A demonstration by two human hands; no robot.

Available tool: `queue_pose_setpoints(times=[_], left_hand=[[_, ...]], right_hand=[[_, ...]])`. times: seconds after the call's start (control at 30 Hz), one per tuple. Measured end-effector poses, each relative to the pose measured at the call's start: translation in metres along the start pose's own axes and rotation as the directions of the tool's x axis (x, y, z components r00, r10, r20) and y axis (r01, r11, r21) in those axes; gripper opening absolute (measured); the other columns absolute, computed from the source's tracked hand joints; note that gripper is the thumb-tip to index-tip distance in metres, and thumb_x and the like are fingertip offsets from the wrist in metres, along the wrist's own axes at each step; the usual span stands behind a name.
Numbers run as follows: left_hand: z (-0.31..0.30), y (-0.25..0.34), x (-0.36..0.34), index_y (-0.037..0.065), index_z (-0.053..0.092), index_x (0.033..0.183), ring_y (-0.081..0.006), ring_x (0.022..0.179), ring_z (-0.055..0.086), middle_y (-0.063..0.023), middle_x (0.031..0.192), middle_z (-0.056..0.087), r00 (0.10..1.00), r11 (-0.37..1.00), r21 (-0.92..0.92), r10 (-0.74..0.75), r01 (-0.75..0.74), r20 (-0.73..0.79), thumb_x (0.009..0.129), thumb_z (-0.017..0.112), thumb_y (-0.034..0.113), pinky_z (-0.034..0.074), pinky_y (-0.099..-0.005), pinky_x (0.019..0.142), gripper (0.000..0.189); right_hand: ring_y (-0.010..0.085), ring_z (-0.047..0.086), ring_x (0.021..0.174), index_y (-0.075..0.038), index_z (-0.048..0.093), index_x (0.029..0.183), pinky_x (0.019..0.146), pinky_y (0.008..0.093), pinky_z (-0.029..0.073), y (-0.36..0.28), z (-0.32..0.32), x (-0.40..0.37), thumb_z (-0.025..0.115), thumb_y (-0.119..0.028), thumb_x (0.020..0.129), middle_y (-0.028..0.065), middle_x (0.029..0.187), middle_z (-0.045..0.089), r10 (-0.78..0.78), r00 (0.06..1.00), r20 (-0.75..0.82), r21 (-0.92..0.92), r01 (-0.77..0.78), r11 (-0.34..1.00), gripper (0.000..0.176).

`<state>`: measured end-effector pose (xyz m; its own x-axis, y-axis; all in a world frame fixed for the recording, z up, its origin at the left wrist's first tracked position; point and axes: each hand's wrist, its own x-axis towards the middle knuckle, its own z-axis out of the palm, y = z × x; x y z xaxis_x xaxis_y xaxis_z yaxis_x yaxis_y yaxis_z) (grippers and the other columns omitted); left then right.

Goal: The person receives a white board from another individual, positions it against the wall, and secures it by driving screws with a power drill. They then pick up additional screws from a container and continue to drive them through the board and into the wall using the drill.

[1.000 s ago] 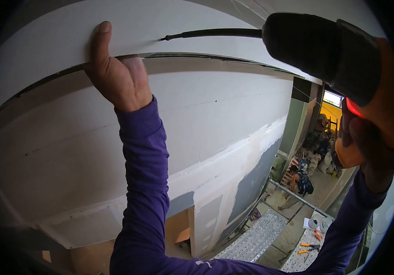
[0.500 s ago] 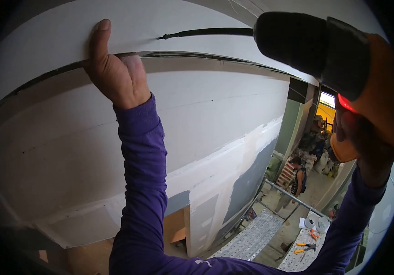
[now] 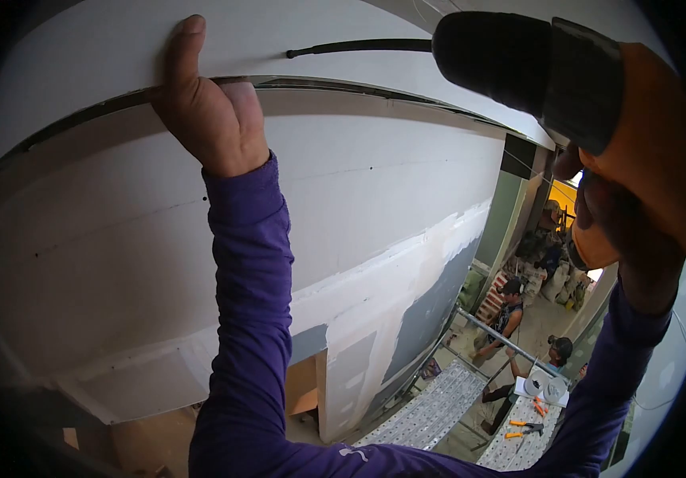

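Note:
My left hand (image 3: 214, 119) grips the lower edge of a white plasterboard panel (image 3: 119, 68). Its thumb lies up the panel's face, while the fingers are hidden behind the edge. In my right hand (image 3: 626, 219) is an orange and black power drill (image 3: 542, 72), partly dark and cut off at the right. A long, thin black bit (image 3: 359, 48) runs left from its chuck. The bit's tip meets the panel to the right of my left thumb; any screw there is too small to make out.
Below lie perforated metal scaffold planks (image 3: 422, 406) beside a metal rail (image 3: 502, 338). Orange-handled pliers (image 3: 524, 430) and round tubs (image 3: 554, 389) sit on the right plank. Two people (image 3: 509, 311) are on the floor below. A jointed plasterboard wall (image 3: 375, 215) stands behind my left arm.
The bit's tip now sits closer against the panel, and the drill has shifted slightly left and up in view. The drill's red glow no longer shows. A second person has appeared below.

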<state>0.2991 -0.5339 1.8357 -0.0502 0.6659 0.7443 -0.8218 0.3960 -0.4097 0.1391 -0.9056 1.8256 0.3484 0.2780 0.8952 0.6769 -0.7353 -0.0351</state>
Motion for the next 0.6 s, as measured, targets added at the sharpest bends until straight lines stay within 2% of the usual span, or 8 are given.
queue_pose_setpoints(times=[0.27,0.37,0.47,0.6], left_hand=[[0.003,0.002,-0.001,0.003,0.065,0.092,-0.0210,0.094,0.058,-0.0055,0.096,0.062,1.000,1.000,-0.013,-0.001,0.001,0.012,0.074,0.072,0.006,0.047,-0.0373,0.089,0.019],[0.007,0.004,-0.001,0.003,0.065,0.092,-0.0205,0.094,0.058,-0.0055,0.096,0.062,0.996,0.996,-0.043,-0.076,0.073,-0.056,0.075,0.072,0.006,0.047,-0.0369,0.090,0.018],[0.005,0.004,0.000,0.003,0.066,0.092,-0.0201,0.094,0.058,-0.0056,0.096,0.062,0.997,0.996,-0.050,-0.075,0.074,-0.017,0.076,0.071,0.006,0.047,-0.0362,0.090,0.017],[0.011,0.005,-0.001,0.003,0.066,0.092,-0.0195,0.093,0.059,-0.0053,0.095,0.062,0.996,0.998,-0.011,-0.060,0.059,-0.064,0.077,0.071,0.006,0.047,-0.0354,0.090,0.016]], right_hand=[[0.0179,0.058,0.092,-0.002,0.043,0.134,0.080,0.0309,0.047,-0.002,0.000,0.003,0.068,-0.019,0.088,0.0110,0.110,0.058,0.002,1.000,0.003,0.009,-0.002,1.000,0.055],[0.0181,0.058,0.094,-0.002,0.043,0.134,0.081,0.0312,0.047,-0.003,-0.002,0.006,0.068,-0.019,0.088,0.0109,0.111,0.058,0.004,1.000,0.005,0.013,-0.004,1.000,0.056],[0.0183,0.057,0.095,-0.002,0.043,0.135,0.083,0.0316,0.047,-0.005,-0.003,0.002,0.068,-0.020,0.088,0.0108,0.112,0.058,0.012,1.000,0.008,0.011,-0.012,1.000,0.056],[0.0186,0.057,0.098,-0.002,0.042,0.135,0.084,0.0321,0.047,-0.008,-0.002,-0.004,0.068,-0.020,0.088,0.0107,0.114,0.057,0.025,1.000,0.014,0.012,-0.025,1.000,0.056]])
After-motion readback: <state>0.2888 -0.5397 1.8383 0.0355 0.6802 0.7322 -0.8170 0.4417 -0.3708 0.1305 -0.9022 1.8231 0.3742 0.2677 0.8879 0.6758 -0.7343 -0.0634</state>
